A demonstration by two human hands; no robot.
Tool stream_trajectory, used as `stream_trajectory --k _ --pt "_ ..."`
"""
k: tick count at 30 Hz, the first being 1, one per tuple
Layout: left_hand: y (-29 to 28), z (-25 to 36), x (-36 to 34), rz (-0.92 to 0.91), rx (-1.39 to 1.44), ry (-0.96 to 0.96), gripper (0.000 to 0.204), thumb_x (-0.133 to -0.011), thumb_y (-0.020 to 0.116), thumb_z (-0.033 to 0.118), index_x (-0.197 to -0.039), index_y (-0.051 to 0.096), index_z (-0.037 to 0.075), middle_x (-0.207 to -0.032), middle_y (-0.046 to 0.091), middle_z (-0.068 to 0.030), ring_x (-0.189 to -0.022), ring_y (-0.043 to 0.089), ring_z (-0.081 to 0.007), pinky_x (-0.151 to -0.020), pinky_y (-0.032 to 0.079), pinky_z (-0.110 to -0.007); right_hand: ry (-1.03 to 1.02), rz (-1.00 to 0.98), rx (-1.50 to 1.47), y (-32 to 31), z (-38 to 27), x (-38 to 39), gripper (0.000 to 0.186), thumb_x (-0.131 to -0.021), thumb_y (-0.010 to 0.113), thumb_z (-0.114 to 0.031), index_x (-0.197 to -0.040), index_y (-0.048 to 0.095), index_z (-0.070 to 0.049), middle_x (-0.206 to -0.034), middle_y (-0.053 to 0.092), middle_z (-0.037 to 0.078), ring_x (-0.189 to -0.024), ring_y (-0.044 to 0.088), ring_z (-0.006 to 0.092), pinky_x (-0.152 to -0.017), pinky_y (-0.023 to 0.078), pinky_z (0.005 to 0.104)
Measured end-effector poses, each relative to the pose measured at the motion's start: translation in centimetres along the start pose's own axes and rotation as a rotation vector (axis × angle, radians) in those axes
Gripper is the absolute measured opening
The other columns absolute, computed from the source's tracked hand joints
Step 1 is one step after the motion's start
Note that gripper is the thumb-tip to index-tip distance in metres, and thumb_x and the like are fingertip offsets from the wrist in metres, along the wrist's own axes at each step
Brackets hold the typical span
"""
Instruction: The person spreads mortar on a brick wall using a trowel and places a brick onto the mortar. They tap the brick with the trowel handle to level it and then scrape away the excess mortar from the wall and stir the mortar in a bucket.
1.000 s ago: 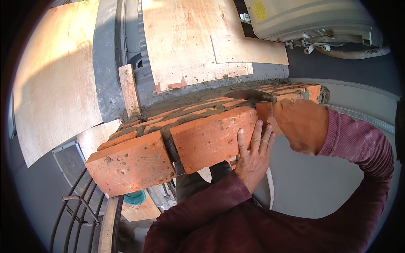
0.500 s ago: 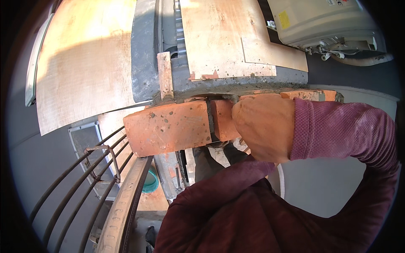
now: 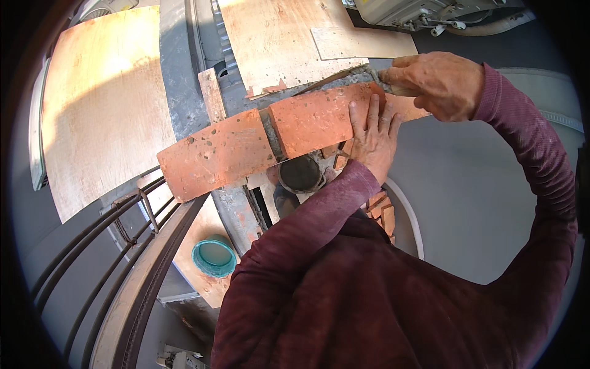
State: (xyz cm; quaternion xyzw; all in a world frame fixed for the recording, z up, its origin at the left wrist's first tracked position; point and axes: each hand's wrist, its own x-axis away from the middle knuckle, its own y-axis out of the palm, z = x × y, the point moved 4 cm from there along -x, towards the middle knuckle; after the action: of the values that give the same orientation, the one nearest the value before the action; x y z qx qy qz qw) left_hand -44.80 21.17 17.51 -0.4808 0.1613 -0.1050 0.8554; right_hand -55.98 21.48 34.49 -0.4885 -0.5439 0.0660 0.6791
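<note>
My left hand (image 3: 373, 144) presses on the right end of an orange brick (image 3: 319, 120), its fingers spread over the top face. That brick lies in line with a second, mortar-spotted brick (image 3: 218, 154) to its left, with a grey mortar joint (image 3: 271, 134) between them. Beyond the brick's right end, my right hand (image 3: 445, 86) is closed round the pale handle of a trowel (image 3: 402, 91). Its blade is mostly hidden behind the brick; a thin dark edge shows along the far side. Another brick (image 3: 405, 107) in the row shows partly below my right hand.
Plywood sheets (image 3: 107, 104) lie beyond the row, with a short wooden strip (image 3: 212, 95) by the left brick. Metal railing bars (image 3: 92, 237) curve at the left. Below are a teal bucket (image 3: 214, 256), a dark round container (image 3: 300, 173) and stacked bricks (image 3: 382, 212).
My left hand has come into sight, flat on the right-hand brick, whose top now shows fully. My right hand has moved right and away from me, with the trowel handle now visible. The view has shifted.
</note>
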Motion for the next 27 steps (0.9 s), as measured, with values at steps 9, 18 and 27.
stream_trajectory --k 9,18,27 --pt "-2.6 2.5 4.2 -0.132 0.168 0.261 0.081 -0.084 0.071 0.037 -0.149 0.035 0.005 -0.153 0.034 -0.0207 -0.146 0.023 -0.0392 -0.119 0.014 -0.057 0.611 0.426 -0.188 4.8 3.9 26.5 0.049 -0.084 0.061 -0.012 -0.131 0.054 0.001 -0.117 0.061 0.022 -0.109 0.056 0.0365 -0.095 0.045 0.0433" --pt "15.0 -3.0 26.4 -1.151 0.243 -0.417 0.084 -0.091 0.054 0.058 -0.146 0.037 -0.002 -0.147 0.043 -0.0261 -0.138 0.04 -0.0375 -0.115 0.033 -0.039 0.909 0.607 -1.193 46.2 3.4 29.3 0.037 -0.084 0.07 -0.017 -0.114 0.056 0.0 -0.082 0.055 0.007 -0.075 0.056 0.0211 -0.069 0.047 0.0347" --pt "24.6 1.0 46.0 -1.498 0.15 -0.296 0.099 -0.085 0.056 0.069 -0.158 0.012 0.017 -0.158 0.009 -0.0327 -0.144 0.016 -0.0515 -0.118 0.025 -0.043 0.696 0.135 -1.235 67.4 -4.7 12.4 0.058 -0.085 0.064 -0.025 -0.134 0.047 0.0 -0.118 0.064 0.026 -0.113 0.061 0.0386 -0.095 0.049 0.0439"
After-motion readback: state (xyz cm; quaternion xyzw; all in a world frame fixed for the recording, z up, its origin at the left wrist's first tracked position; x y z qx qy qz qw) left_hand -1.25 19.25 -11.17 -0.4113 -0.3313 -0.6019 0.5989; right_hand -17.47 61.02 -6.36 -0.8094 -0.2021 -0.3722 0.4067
